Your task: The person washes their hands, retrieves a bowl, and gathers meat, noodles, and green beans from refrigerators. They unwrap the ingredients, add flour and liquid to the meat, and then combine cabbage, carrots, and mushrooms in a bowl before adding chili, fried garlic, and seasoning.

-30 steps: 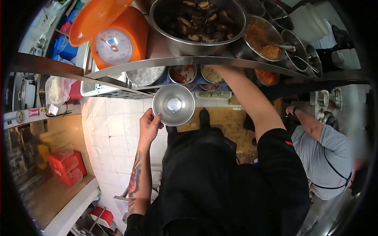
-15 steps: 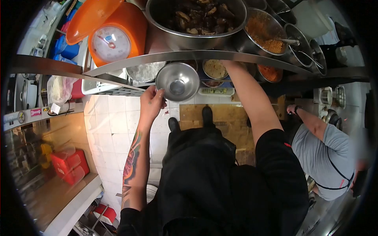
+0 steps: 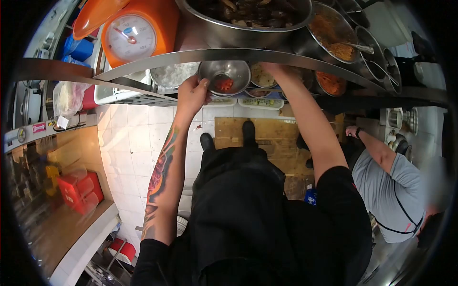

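My left hand grips the rim of a small steel bowl at its left side, thumb on top. In the bottom of the bowl lies a little heap of chopped red pieces, perhaps chilli. My right hand reaches under the metal shelf edge, over a round container of pale chopped food. Its fingers are hidden by the shelf, so what they hold does not show. Farther right stands a container of orange-red shreds.
On the shelf above sit an orange dial scale, a large steel pot of dark food and a bowl of orange crumbs with a spoon. The shelf's metal edge crosses above both hands. A co-worker stands at right.
The bowl has moved up and slightly right, closer to the right hand and shelf. Red pieces now lie in it; before, it was empty. My view has shifted slightly.
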A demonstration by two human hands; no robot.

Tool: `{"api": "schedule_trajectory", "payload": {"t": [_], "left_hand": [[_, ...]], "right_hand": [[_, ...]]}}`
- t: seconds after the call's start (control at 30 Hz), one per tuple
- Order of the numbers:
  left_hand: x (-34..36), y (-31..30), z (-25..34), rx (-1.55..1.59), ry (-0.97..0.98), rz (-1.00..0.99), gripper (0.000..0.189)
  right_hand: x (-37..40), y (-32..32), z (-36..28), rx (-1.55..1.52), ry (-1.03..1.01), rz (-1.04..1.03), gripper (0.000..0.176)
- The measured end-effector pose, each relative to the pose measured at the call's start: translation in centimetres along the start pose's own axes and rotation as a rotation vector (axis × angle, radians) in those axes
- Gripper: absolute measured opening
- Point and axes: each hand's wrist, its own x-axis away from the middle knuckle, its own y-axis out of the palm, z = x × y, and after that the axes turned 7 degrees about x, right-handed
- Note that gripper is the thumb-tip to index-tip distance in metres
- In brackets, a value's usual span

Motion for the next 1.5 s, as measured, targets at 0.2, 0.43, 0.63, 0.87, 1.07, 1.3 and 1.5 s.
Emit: {"api": "schedule_trajectory", "payload": {"t": [0.2, 0.43, 0.63, 0.87, 1.07, 1.3, 1.5], "left_hand": [[3.0, -2.5, -0.6, 0.033, -0.028, -0.033, 0.020], [5.3, -4.3, -0.4, 0.037, -0.063, -0.030, 0.018], [5.8, -4.8, -0.2, 0.061, -0.038, -0.041, 0.016], [6.1, -4.9, -0.3, 0.060, -0.024, -0.042, 0.017], [6.2, -4.8, -0.7, 0.085, -0.028, -0.033, 0.018], [6.5, -4.4, -0.1, 0.064, -0.004, -0.055, 0.019], [6.6, -4.3, -0.1, 0.087, -0.006, -0.054, 0.019]], "right_hand": [[-1.4, 3.4, -1.7, -0.031, -0.171, 0.083, 0.019], [-1.4, 3.5, -1.1, -0.220, -0.073, -0.066, 0.022], [-1.7, 1.8, -2.2, 0.015, -0.078, -0.269, 0.022], [-1.8, 2.5, -2.5, 0.033, -0.144, -0.122, 0.019], [-1.0, 6.5, 1.3, -0.075, -0.165, -0.044, 0.023], [-1.2, 1.7, -2.5, -0.021, -0.042, -0.315, 0.034], [-1.6, 2.8, -0.3, -0.025, -0.021, -0.192, 0.033]]}}
